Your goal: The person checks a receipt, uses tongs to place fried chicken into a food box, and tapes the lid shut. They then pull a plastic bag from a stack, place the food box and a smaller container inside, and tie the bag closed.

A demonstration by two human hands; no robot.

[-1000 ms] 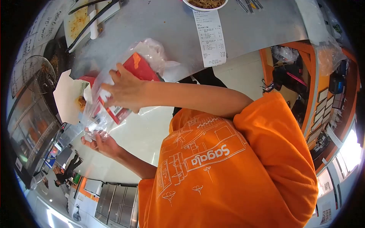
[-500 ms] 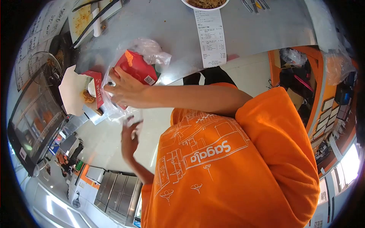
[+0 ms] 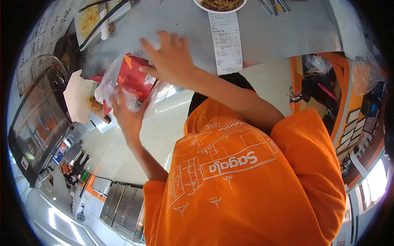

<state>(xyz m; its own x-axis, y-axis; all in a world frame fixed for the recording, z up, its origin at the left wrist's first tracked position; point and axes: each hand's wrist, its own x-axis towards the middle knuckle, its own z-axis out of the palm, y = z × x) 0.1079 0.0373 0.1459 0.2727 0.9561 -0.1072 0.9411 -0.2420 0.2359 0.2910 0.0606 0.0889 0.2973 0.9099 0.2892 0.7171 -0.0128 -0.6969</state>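
A red cardboard food box [image 3: 135, 78] with a white label stands in a clear plastic bag [image 3: 108, 80] at the table's near edge. My left hand [image 3: 128, 112] is at the near side of the bag, its fingers on the plastic and its thumb apart. My right hand [image 3: 172, 57] is above the box's right side, fingers spread, thumb by the label; nothing shows in it. Left of the bag is an opened food box [image 3: 78, 96] with a fried piece [image 3: 95, 103] inside, partly hidden by the plastic.
A receipt [image 3: 225, 43] lies under the edge of a white bowl [image 3: 219, 11] of brown noodles. Metal utensils [image 3: 274, 6] are at the top right. A stained cutting board [image 3: 88, 24] with black tongs [image 3: 102, 22] is at the top left, near a glass display case [image 3: 39, 131].
My right hand has come off the box and moved up and right, fingers spreading. My left hand has risen to the bag. The red box has shifted slightly and its front shows more.
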